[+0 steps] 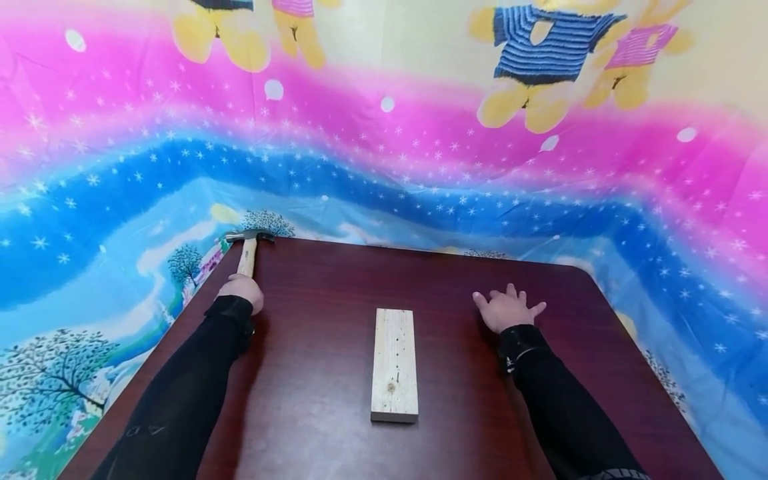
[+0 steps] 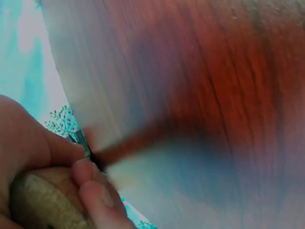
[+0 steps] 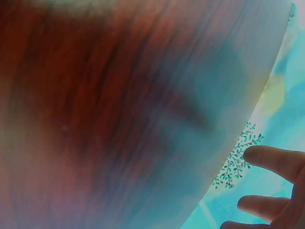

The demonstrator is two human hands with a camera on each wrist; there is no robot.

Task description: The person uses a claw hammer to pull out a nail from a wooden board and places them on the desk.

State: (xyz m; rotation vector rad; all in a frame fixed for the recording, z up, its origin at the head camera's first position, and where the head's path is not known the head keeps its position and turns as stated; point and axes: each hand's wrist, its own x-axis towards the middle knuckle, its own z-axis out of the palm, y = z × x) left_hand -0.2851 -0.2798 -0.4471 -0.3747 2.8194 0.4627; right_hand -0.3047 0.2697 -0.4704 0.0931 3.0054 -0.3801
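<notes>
A claw hammer (image 1: 247, 257) with a pale wooden handle is gripped by my left hand (image 1: 243, 292) at the table's far left. Its dark metal head points away from me, near the far left corner. In the left wrist view, the fingers of my left hand (image 2: 95, 186) curl round the handle (image 2: 43, 200), and the head is mostly hidden. My right hand (image 1: 507, 310) is spread over the right part of the table, holding nothing. Between the two hands lies a pale wooden board (image 1: 395, 363). A nail (image 1: 398, 377) seems to stand near its closer end, with several small dark marks in a line beyond it.
The dark red-brown table (image 1: 324, 287) has a glossy top and a rounded far right corner. Along its back and sides hangs a printed cloth (image 1: 384, 160) with bears, snowflakes and trees. Both forearms, in black sleeves (image 1: 186, 393), reach across the table.
</notes>
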